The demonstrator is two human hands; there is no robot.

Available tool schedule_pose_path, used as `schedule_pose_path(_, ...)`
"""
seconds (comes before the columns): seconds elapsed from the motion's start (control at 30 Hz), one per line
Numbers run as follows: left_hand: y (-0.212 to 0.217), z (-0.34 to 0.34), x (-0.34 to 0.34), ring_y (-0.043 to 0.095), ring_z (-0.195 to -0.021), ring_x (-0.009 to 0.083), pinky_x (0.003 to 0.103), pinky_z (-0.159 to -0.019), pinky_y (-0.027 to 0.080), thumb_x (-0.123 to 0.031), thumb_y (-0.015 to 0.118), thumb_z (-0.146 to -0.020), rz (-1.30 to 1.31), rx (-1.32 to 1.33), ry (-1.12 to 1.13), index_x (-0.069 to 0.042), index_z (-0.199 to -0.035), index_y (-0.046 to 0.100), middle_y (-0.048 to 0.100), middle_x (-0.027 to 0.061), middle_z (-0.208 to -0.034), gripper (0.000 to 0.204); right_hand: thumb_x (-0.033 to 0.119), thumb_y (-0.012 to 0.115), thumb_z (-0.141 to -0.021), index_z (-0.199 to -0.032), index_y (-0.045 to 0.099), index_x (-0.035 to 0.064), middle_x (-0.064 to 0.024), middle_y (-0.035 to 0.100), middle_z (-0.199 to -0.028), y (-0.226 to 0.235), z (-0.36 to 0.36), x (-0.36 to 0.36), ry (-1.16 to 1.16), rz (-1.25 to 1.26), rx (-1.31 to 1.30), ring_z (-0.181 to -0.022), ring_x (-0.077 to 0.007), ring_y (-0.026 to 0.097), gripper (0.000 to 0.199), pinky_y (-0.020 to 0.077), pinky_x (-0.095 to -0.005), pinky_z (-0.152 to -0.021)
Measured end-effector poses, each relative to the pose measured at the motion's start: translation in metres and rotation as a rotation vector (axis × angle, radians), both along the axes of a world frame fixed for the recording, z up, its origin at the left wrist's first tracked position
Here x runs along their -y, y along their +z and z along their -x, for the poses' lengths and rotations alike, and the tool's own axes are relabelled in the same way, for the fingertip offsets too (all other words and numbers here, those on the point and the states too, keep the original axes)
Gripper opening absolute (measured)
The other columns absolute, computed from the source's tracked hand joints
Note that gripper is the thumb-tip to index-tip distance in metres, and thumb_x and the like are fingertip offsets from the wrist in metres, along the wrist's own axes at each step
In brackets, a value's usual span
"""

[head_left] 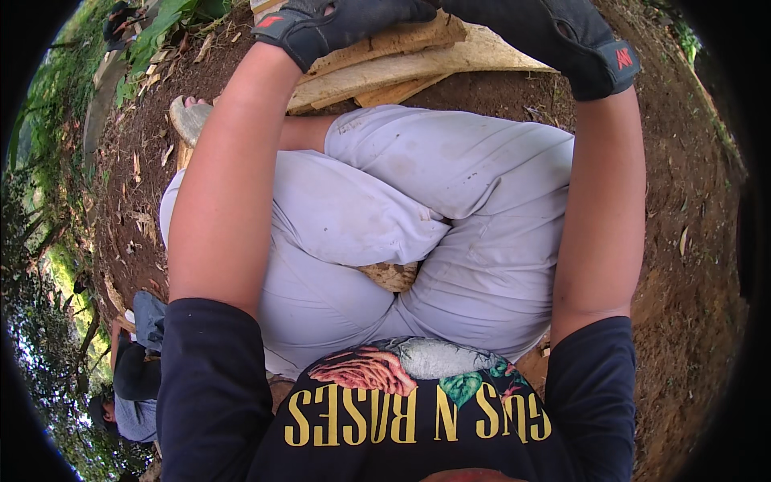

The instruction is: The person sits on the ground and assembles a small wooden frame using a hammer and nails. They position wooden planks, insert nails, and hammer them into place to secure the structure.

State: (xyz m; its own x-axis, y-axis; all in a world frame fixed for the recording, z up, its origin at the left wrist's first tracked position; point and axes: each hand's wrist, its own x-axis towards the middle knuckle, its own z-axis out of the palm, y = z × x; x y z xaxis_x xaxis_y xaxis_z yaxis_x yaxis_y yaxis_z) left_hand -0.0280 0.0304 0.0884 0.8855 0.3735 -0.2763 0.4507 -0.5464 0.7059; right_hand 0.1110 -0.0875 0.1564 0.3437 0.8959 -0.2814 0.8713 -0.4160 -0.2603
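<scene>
Both my hands wear black gloves and reach to the upper edge of the picture. My left hand [345,28] is over a rough-cut piece of wood [393,46], its fingers pointing right and partly cut off. From the other side comes my right hand [546,36], bent inward so that the two hands nearly meet at top centre. Its fingertips are out of the picture, and whether either hand grips something does not show. Beneath the rough piece lie a pale, wider plank [490,52] and a smaller wood strip [397,90].
I sit with bent legs in light grey trousers [450,161], a log [392,275] showing between the thighs. A sandalled foot [190,119] is by the planks. Wood chips litter the brown soil [683,201]. Other people [136,361] are at the left, beside green plants [165,32].
</scene>
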Motion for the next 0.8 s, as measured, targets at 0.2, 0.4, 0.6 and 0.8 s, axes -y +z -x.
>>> schedule_pose_path(0.2, 0.002, 0.000, 0.019, 0.076, -0.097, 0.0280, 0.040, -0.088, 0.058, -0.041, 0.079, -0.089, -0.153, 0.034, -0.050, -0.013, -0.116, 0.082, 0.080, 0.0150, -0.106, 0.039, 0.033, 0.072, -0.087, -0.085, 0.079, 0.0068, -0.0177, 0.073, -0.079, -0.005, -0.016, 0.013, 0.055, -0.090, -0.132, -0.074, -0.0328, 0.071, 0.027, 0.0558, -0.0434, -0.073)
schedule_pose_path(0.4, -0.032, -0.004, 0.028, 0.076, -0.099, 0.0291, 0.043, -0.088, 0.057, -0.048, 0.085, -0.085, 0.043, 0.020, 0.176, -0.012, -0.119, 0.081, 0.080, 0.0185, -0.106, 0.050, 0.029, 0.074, -0.083, -0.088, 0.081, 0.0079, -0.0181, 0.074, -0.081, -0.002, -0.009, 0.017, 0.075, -0.163, -0.188, -0.078, -0.0335, 0.072, 0.023, 0.0561, -0.0433, -0.075)
schedule_pose_path(0.6, -0.073, 0.011, 0.020, 0.075, -0.100, 0.0276, 0.037, -0.088, 0.058, -0.030, 0.076, -0.092, -0.681, 0.495, -0.167, -0.013, -0.113, 0.083, 0.080, 0.0125, -0.113, 0.028, 0.030, 0.074, -0.084, -0.091, 0.082, 0.0069, -0.0175, 0.076, -0.084, 0.003, -0.011, 0.005, -0.018, -0.023, -0.253, -0.082, -0.0329, 0.074, 0.026, 0.0569, -0.0427, -0.079)
schedule_pose_path(0.8, -0.052, 0.004, 0.031, 0.075, -0.097, 0.0234, 0.035, -0.089, 0.056, -0.034, 0.080, -0.092, -0.023, 0.250, 0.170, -0.007, -0.113, 0.082, 0.080, 0.0113, -0.109, 0.035, 0.040, 0.073, -0.091, -0.108, 0.080, 0.0021, -0.0207, 0.079, -0.099, 0.019, -0.023, 0.021, -0.076, -0.031, -0.279, -0.092, -0.0326, 0.076, 0.042, 0.0582, -0.0404, -0.085)
